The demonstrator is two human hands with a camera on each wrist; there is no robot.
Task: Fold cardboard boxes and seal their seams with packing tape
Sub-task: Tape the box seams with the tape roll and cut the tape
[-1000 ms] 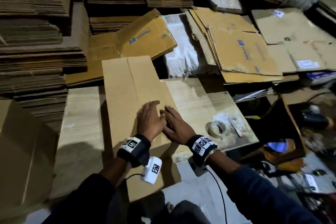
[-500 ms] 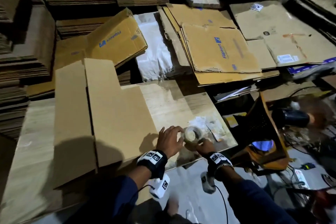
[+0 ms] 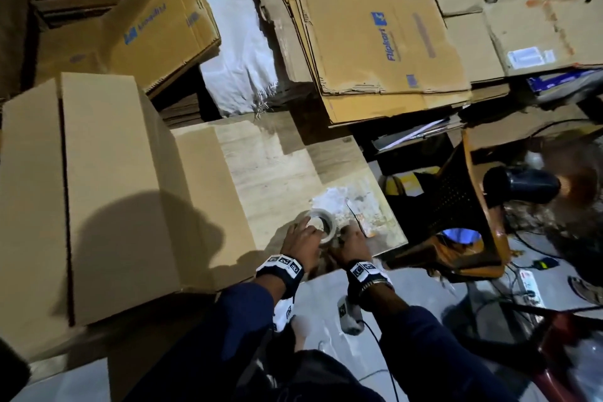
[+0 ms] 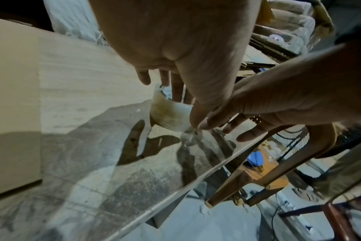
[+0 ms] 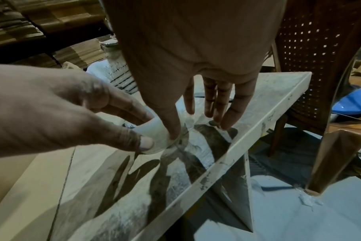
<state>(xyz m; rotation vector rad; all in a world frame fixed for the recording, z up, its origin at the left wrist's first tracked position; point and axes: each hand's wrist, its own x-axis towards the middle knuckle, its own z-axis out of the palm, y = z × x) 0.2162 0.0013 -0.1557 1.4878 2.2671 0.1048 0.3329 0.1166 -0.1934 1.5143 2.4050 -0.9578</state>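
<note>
On the pale wooden table (image 3: 277, 170), at about four o'clock, a roll of clear packing tape (image 3: 321, 226) sat gripped by the left hand (image 3: 301, 240), thumb and fingers curled round it. The right hand (image 3: 350, 243) pinched the tape's loose end, other fingers spread. A flattened plain brown cardboard box (image 3: 107, 179) lay at nine o'clock.

Head view high, facing down, wrist views close — all share tape roll (image 3: 321, 225)
</note>
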